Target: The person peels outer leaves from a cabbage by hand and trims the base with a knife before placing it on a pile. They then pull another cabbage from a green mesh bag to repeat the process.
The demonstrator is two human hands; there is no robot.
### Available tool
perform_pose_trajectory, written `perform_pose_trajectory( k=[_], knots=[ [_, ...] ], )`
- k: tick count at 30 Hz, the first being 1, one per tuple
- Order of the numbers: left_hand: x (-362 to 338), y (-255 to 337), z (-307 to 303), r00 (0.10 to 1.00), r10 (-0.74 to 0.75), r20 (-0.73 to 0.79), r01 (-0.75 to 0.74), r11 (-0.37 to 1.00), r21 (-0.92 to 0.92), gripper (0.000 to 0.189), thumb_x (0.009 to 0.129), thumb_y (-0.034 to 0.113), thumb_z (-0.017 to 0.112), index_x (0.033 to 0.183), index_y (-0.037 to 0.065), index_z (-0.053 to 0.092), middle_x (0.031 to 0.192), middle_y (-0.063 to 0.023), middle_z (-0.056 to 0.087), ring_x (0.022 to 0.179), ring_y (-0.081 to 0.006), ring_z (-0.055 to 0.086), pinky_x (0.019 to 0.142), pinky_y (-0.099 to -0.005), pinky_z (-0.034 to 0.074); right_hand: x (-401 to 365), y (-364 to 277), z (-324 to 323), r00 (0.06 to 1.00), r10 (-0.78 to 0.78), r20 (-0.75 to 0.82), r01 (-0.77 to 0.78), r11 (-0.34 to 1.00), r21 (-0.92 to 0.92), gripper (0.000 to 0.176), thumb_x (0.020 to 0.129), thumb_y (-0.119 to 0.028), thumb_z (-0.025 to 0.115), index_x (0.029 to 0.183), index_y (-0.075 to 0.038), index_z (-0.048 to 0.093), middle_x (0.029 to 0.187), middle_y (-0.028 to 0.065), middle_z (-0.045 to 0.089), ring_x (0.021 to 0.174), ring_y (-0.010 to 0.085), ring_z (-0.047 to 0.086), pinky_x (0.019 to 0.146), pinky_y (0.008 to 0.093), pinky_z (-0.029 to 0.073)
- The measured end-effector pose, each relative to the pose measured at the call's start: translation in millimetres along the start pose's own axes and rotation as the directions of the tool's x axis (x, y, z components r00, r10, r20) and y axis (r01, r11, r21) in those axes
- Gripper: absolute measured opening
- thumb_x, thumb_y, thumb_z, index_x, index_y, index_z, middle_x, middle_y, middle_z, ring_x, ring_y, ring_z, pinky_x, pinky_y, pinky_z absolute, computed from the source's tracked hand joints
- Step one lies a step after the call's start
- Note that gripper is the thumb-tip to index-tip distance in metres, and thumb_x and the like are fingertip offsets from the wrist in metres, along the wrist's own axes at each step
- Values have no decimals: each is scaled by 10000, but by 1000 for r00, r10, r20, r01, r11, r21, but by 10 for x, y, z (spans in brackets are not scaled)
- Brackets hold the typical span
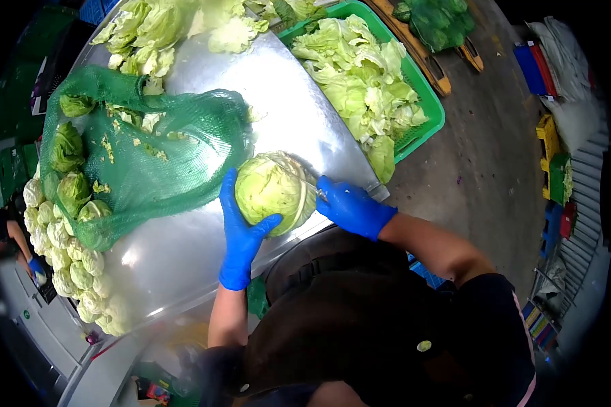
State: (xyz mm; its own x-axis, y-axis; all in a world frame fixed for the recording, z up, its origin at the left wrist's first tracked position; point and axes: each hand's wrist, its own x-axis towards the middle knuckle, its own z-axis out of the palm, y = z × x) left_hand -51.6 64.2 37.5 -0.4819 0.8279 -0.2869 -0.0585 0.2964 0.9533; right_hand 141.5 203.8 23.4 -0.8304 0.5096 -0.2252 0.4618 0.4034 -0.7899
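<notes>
A pale green cabbage sits at the near edge of the metal table. My left hand, in a blue glove, cups its left side with the thumb along the front. On the other side my right hand, also gloved in blue, is closed round what looks like a small knife. Its thin blade meets the cabbage's right side near a pale leaf rib; the handle is hidden in the fist. A green mesh sack with several cabbages inside lies left of my hands.
Many cabbages are stacked along the table's left side. Loose leaves lie at the far end. A green crate full of leaves stands beyond the right edge, near a pallet truck. Another person's gloved hand shows far left.
</notes>
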Motion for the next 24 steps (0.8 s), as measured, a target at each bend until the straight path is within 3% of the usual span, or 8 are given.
perform_pose_trajectory(
  k=[2, 5, 10, 11, 14, 16, 18, 24],
  knots=[
    [-5, -24, 16, 999, 36, -6, -35, 997, 70, 1108, 633, 166, 879, 1504, 37, 208, 1470, -178, 311, 1340, -312, 368, 1120, -412, 342, 91, -57, -112, 982, 128, 141, -138, 989, 60, 259, 919, -215, 571, 1007, 18, 503, 805, 268, 622, 774, 461, 615, 666, 521, 483],
    [-33, -57, 131, 982, 185, -23, -168, 932, 323, 1112, 643, 282, 876, 1505, 31, 220, 1494, -215, 283, 1357, -365, 329, 1138, -445, 294, 86, -35, -224, 946, 204, 254, -235, 967, 100, 261, 919, -208, 559, 1016, 32, 526, 882, 275, 626, 839, 447, 618, 736, 504, 488],
    [-166, 116, 467, 956, 293, -34, -203, 739, 642, 1143, 641, 437, 853, 1507, 28, 229, 1508, -264, 255, 1356, -440, 291, 1141, -486, 257, -52, 43, -384, 964, 110, 241, -142, 983, 119, 247, 910, -175, 551, 1063, 20, 561, 1004, 273, 612, 936, 428, 604, 810, 480, 482],
    [-138, 140, 455, 952, 302, -41, -208, 743, 637, 1107, 651, 413, 855, 1496, 23, 255, 1506, -245, 268, 1351, -393, 326, 1131, -476, 284, -26, 79, -368, 972, 82, 221, -105, 990, 94, 244, 910, -171, 545, 1069, 13, 563, 982, 270, 618, 921, 431, 607, 810, 480, 484],
    [172, -107, 18, 994, 108, -35, -99, 977, 191, 1048, 667, 357, 855, 1478, 16, 286, 1469, -217, 345, 1311, -332, 407, 1107, -454, 340, 243, 226, -101, 963, 153, 221, -142, 988, -66, 230, 913, -162, 519, 1078, -10, 569, 904, 255, 636, 871, 438, 620, 787, 482, 496],
    [466, 12, -395, 961, -264, 80, 275, 941, -199, 1002, 667, 272, 861, 1460, 12, 306, 1410, -182, 431, 1260, -281, 472, 1075, -418, 395, 562, 334, 155, 927, 282, 248, -252, 957, -146, 213, 907, -160, 496, 1036, -24, 598, 829, 232, 657, 808, 435, 641, 719, 498, 514],
    [518, -12, -543, 963, -253, 96, 270, 928, -257, 987, 664, 223, 859, 1457, 15, 309, 1381, -172, 463, 1247, -279, 486, 1068, -406, 407, 690, 605, 405, 978, 63, 197, 3, 947, -321, 213, 887, -174, 527, 996, -26, 634, 873, 234, 666, 816, 423, 652, 693, 506, 521],
    [242, -101, -396, 994, -111, 17, 112, 967, -229, 1039, 639, 164, 858, 1486, 42, 269, 1392, -142, 451, 1265, -273, 474, 1070, -392, 411, 670, 656, 366, 953, 121, 278, -81, 985, -151, 221, 863, -200, 572, 966, -23, 657, 870, 245, 658, 796, 426, 651, 699, 499, 528]
  ],
)
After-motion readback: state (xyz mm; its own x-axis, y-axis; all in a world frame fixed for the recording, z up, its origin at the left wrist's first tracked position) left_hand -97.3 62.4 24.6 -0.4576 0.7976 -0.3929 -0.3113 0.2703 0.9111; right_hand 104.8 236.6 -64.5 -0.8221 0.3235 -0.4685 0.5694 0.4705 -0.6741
